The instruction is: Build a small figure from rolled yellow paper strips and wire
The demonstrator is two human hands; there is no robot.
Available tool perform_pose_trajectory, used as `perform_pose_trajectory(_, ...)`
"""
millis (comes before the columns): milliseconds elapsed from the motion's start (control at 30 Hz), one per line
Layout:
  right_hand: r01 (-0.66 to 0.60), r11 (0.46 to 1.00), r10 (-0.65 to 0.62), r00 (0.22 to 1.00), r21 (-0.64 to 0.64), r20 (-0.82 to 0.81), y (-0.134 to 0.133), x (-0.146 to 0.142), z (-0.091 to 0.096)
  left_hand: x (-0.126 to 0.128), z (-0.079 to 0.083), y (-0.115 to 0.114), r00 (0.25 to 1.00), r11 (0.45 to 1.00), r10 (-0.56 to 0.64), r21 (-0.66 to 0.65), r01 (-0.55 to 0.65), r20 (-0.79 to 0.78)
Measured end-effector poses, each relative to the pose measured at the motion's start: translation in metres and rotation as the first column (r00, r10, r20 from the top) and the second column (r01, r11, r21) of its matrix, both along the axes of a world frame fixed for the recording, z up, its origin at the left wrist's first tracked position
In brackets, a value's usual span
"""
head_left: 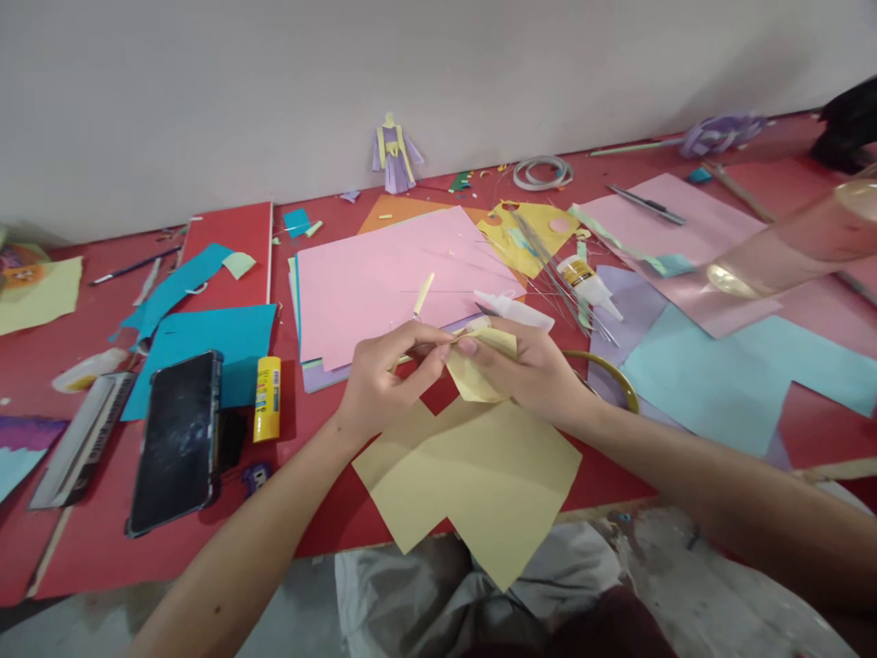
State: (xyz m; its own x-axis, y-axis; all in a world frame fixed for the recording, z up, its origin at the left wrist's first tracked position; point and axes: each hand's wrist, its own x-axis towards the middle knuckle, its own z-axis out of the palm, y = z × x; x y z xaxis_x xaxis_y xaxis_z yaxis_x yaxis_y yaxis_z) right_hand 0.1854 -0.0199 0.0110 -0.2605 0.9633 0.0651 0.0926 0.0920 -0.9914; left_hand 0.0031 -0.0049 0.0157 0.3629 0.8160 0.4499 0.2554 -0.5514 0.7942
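Both hands meet over the front of the red table. My right hand (531,370) grips a small folded piece of yellow paper (480,375), thumb on top. The fingertips of my left hand (384,375) pinch at its left edge, where the fingers hide the exact contact. Below the hands lies a larger yellow sheet (472,475) with notches cut out, its lower corner hanging past the table edge. Behind them is a stack of pink paper (404,274), with a small rolled yellow strip (423,294) on it. A white glue bottle (524,311) lies just beyond my right hand.
On the left are a phone (174,443), a yellow glue stick (267,399) and blue paper (239,347). A paper doll (396,160) leans on the wall. To the right lie wires (562,274), scissors handles (627,388), light blue paper (719,375) and a clear bottle (795,242).
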Motion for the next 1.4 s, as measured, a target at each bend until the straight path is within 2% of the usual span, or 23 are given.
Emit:
perform_pose_trajectory(167,0.011,0.999,-0.011,1.000,0.039,0.015,0.0006,0.0003,-0.0016,-0.0007,-0.0013,0.0004,1.000,1.000,0.005,0.013,-0.004,-0.021)
perform_pose_trajectory(367,0.033,0.999,-0.034,0.998,0.032,0.045,0.0008,0.0010,-0.0023,-0.0019,-0.0018,0.0012,1.000,0.999,-0.014,-0.053,0.013,-0.027)
perform_pose_trajectory(567,-0.068,0.997,0.064,0.993,0.035,0.095,-0.0001,0.0016,0.0042,-0.0029,-0.0012,0.0032,0.999,0.999,0.028,-0.028,-0.029,-0.041)
perform_pose_trajectory(867,-0.089,0.994,0.070,0.970,0.069,0.232,0.0009,0.0018,0.0031,-0.0038,-0.0028,0.0069,0.998,0.999,-0.016,-0.043,0.013,-0.067)
perform_pose_trajectory(1100,-0.102,0.993,0.085,0.966,0.057,0.245,0.0015,0.0028,0.0016,-0.0044,-0.0022,0.0065,0.994,0.999,-0.034,-0.045,0.030,-0.100)
perform_pose_trajectory(1400,-0.090,0.986,0.059,0.976,0.142,0.211,0.0020,0.0016,0.0011,-0.0041,-0.0017,0.0039,0.994,0.998,-0.060,-0.006,0.060,-0.091)
